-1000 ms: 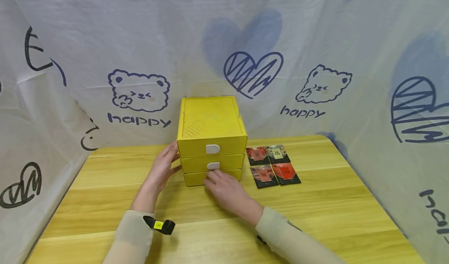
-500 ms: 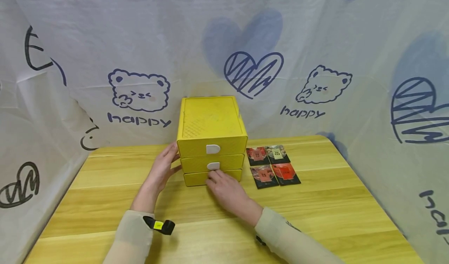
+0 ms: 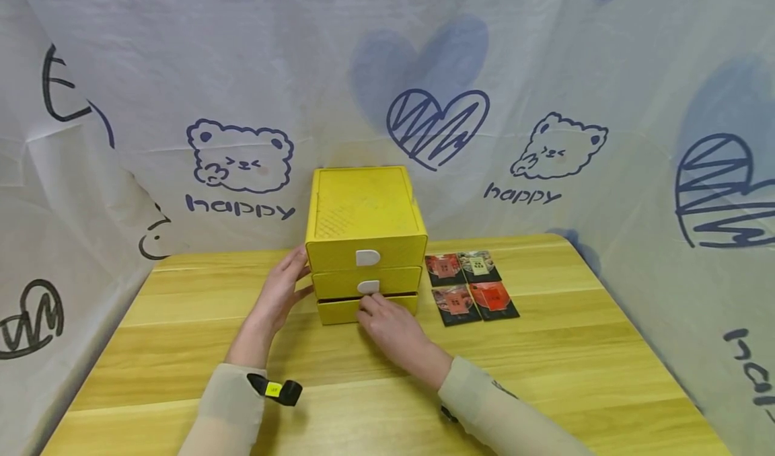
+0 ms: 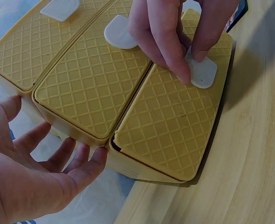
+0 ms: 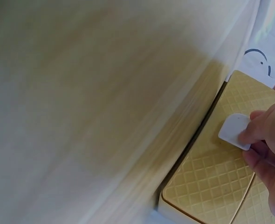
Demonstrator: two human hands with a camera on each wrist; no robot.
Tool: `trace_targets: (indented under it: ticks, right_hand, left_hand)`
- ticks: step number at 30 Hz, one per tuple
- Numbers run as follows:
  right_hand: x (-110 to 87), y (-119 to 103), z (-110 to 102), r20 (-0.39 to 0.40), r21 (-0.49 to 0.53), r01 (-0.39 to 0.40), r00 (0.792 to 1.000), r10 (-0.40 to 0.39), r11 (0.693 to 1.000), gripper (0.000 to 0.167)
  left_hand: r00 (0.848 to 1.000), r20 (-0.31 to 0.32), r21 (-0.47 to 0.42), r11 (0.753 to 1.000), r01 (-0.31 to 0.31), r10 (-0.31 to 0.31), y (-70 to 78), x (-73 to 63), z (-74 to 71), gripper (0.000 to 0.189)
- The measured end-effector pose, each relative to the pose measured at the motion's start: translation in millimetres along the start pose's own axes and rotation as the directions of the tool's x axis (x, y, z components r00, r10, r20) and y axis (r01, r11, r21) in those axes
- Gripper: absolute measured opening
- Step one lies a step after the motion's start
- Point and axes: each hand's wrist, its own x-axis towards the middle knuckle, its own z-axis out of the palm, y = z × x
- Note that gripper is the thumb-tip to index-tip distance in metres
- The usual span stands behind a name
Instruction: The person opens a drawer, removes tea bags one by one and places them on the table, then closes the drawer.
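A yellow cabinet (image 3: pixel 366 204) with three stacked drawers and white tab handles stands at the back of the table. My right hand (image 3: pixel 390 328) pinches the white handle (image 4: pixel 202 72) of the bottom drawer (image 3: pixel 339 312), thumb on one side and fingers on the other. That drawer stands slightly out, with a thin dark gap along its top edge. The fingers of my left hand (image 3: pixel 281 291) are spread, fingertips against the cabinet's left side. In the left wrist view the left fingertips (image 4: pixel 99 153) lie along the side edge by the drawer fronts.
Several small dark packets with red and cream labels (image 3: pixel 472 288) lie in two rows on the wooden table (image 3: pixel 545 375), right of the cabinet. A white cloth (image 3: pixel 339 52) with drawn hearts and bears hangs close behind the cabinet and along both sides.
The bottom drawer has come forward a little, and a dark gap now shows above it. My right hand has shifted slightly right at its handle. The left hand stays in place.
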Motion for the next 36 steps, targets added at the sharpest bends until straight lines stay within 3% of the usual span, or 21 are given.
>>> trace_targets:
  ticks: [36]
  right_hand:
    - [-19.5,-20.2,-25.7,0.058,-0.022,0.104,0.993,-0.103,0.994,0.020]
  left_hand:
    - [1.000,0.009,0.001,1.000,-0.004,0.004,0.2,0.1,0.7,0.061]
